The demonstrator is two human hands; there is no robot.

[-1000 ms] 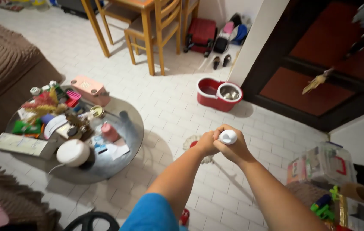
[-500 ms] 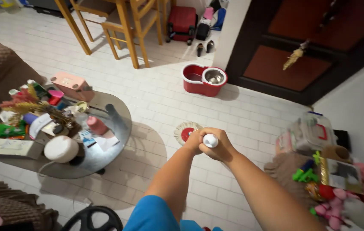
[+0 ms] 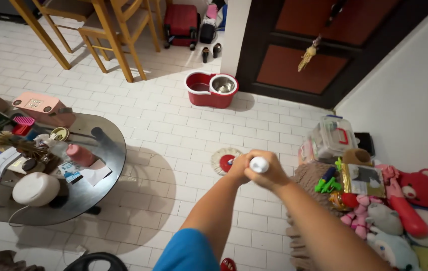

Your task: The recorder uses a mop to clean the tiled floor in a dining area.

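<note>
Over the white tiled floor [image 3: 184,135] we grip the white rounded end of a mop handle [image 3: 259,164] with both hands stacked. Our right hand [image 3: 269,173] wraps tightly around the top of the handle, fingers curled shut on it; our left hand [image 3: 238,168] clasps it just beside and below, also closed. The round red-and-white mop head [image 3: 225,160] lies flat on the tiles just beyond our hands. A red spin bucket with a steel basket [image 3: 212,89] stands well apart, near the dark brown door [image 3: 314,45]. A cluttered oval glass table [image 3: 103,160] sits left; soft toys [image 3: 400,211] pile right.
</note>
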